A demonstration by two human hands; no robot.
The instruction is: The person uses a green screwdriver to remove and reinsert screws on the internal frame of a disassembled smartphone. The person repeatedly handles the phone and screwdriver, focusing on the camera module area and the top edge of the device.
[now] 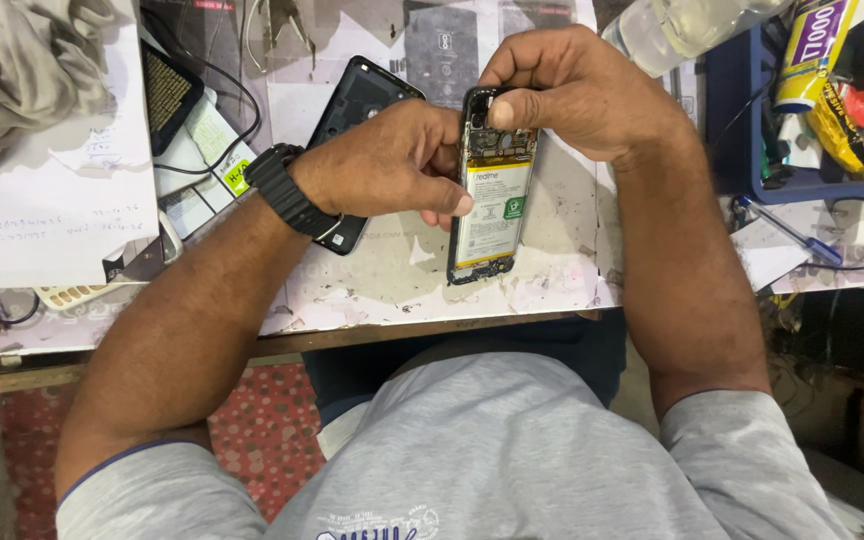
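Left hand clamped around the side of an opened phone, battery exposed. Right hand pinching its top edge, thumb pressed down. Black back cover just beside.

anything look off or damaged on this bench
The phone held between the left hand and right hand has its back off, with battery and circuit board bare. Its black back cover lies apart on the worn, stained mat. A crumpled cloth sits on loose papers at the far left.
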